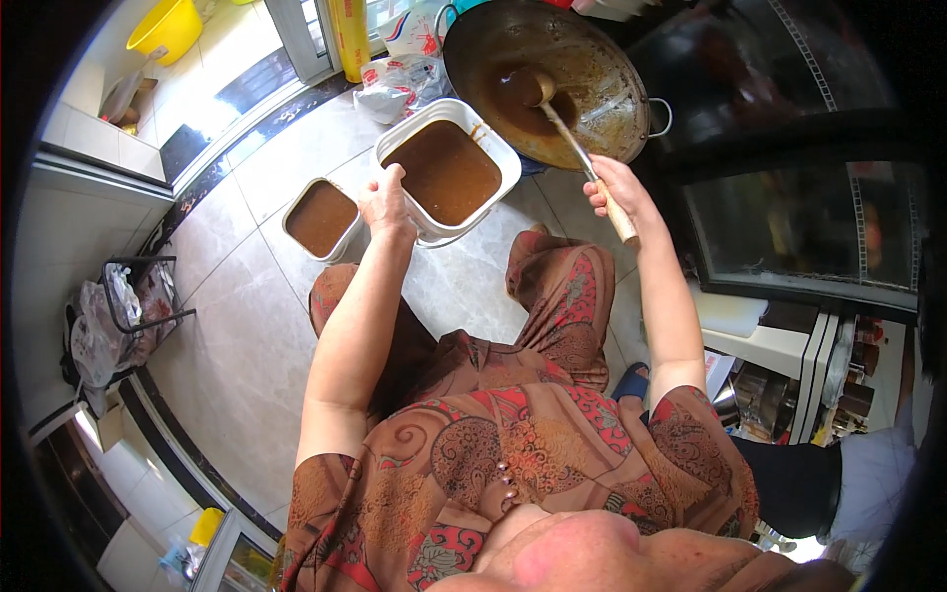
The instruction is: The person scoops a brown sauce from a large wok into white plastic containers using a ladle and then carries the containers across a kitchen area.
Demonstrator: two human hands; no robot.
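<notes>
My left hand (385,201) grips the near-left rim of a white plastic bucket (510,152), which holds brown liquid almost to the top. Brown drips mark the bucket's far edge. In my right hand (620,185) is the wooden handle of a metal ladle (568,139). The ladle's bowl rests in a wide wok (618,81), at the edge of a shallow pool of brown liquid (503,100). The wok overlaps the bucket's far right side. A smaller white tub (344,248), also filled with brown liquid, sits on the floor left of the bucket.
Crumpled plastic bags (403,85) lie behind the bucket by a yellow box (354,37). A glass-fronted cabinet (799,222) stands at right. A black rack (148,296) with bags is at the left wall. Another person's dark-clothed leg (788,485) shows at lower right.
</notes>
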